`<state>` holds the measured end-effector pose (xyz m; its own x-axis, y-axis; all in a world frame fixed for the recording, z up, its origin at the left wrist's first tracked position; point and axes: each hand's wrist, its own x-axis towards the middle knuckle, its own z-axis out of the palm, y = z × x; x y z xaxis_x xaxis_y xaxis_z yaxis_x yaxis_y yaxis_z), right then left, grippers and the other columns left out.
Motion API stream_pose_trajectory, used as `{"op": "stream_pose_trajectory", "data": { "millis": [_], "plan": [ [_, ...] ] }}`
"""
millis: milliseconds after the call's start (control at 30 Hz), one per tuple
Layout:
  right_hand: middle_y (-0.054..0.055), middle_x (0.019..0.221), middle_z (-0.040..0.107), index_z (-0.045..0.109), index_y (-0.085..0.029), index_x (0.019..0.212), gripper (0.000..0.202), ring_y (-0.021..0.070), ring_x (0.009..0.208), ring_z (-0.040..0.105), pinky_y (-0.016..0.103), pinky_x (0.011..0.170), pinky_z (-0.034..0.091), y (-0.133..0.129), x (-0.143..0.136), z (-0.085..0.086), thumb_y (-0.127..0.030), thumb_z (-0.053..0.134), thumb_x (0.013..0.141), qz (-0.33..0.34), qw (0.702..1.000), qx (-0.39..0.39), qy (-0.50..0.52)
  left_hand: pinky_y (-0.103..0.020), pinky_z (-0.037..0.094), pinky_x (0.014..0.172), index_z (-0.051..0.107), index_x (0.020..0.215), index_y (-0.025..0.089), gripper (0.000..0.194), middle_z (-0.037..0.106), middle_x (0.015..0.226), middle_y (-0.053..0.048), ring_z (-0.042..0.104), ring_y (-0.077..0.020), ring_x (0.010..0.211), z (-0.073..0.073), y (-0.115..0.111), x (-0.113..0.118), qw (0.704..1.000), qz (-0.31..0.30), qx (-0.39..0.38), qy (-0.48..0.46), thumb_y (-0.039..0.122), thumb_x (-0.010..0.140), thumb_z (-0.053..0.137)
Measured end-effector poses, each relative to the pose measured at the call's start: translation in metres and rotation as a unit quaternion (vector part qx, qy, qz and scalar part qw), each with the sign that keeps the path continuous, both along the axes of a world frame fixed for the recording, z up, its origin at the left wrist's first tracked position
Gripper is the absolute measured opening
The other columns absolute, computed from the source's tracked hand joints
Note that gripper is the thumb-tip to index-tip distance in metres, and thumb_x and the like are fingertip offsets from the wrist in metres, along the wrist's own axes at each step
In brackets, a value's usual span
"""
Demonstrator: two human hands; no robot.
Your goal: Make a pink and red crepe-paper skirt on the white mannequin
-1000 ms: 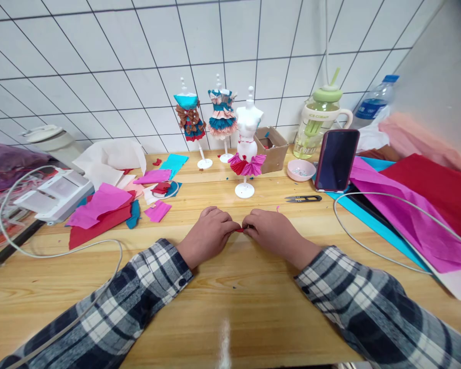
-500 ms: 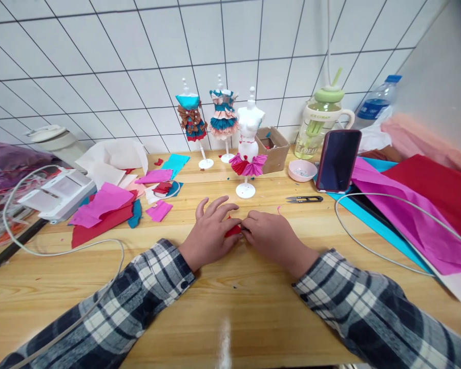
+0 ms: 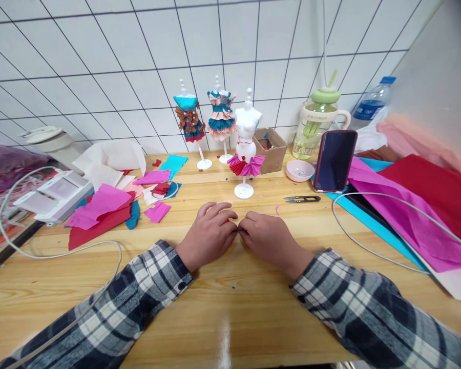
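Both hands meet over the middle of the wooden table. My left hand (image 3: 208,234) is closed on a small piece of red crepe paper (image 3: 228,221), of which only a sliver shows between the fingers. The fingertips of my right hand (image 3: 267,237) are pinched together and touch the left fingertips; whatever they pinch is hidden. Just beyond the hands stands a white miniature mannequin (image 3: 248,125) with a pink and red pleated paper skirt (image 3: 246,165). Thread snips (image 3: 302,199) lie to the right of it.
Two dressed mannequins (image 3: 191,119) and a cardboard box (image 3: 271,149) stand along the tiled wall. At right are a pink dish (image 3: 299,170), a phone (image 3: 335,161), a green-lidded bottle (image 3: 318,120) and coloured paper sheets (image 3: 418,225). Paper scraps (image 3: 100,205) and a white cable (image 3: 115,245) lie left.
The left fingers have curled in, so less of the red paper shows. The fingertips of both hands have drawn together. The camera view has shifted slightly.
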<state>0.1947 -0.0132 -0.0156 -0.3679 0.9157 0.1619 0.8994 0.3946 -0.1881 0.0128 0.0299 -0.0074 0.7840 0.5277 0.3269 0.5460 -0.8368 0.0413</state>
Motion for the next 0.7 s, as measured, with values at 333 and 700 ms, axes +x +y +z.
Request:
{"op": "stream_pose_trajectory", "data": {
  "millis": [333, 700],
  "plan": [
    [0.003, 0.099, 0.066, 0.066, -0.022, 0.106, 0.023, 0.0144, 0.085, 0.058, 0.025, 0.071, 0.039, 0.027, 0.039, -0.001, -0.033, 0.054, 0.089, -0.017, 0.992, -0.045, 0.120, -0.040, 0.041, 0.099, 0.062, 0.080, 0.022, 0.006, 0.072, 0.097, 0.001, 0.055, -0.0227, 0.117, -0.012, 0.010, -0.004, 0.990, 0.002, -0.131, -0.044, 0.017, 0.079, 0.058],
    [0.004, 0.109, 0.065, 0.074, -0.025, 0.085, 0.017, 0.0252, 0.103, 0.051, 0.037, 0.081, 0.034, 0.043, 0.082, -0.006, -0.029, 0.057, 0.083, -0.138, 0.990, 0.025, -0.020, -0.050, 0.019, 0.111, 0.061, 0.080, 0.022, 0.005, 0.070, 0.087, 0.002, 0.064, -0.0158, 0.090, -0.014, 0.007, -0.002, 0.982, 0.067, -0.163, -0.073, 0.023, 0.081, 0.056]
  ]
}}
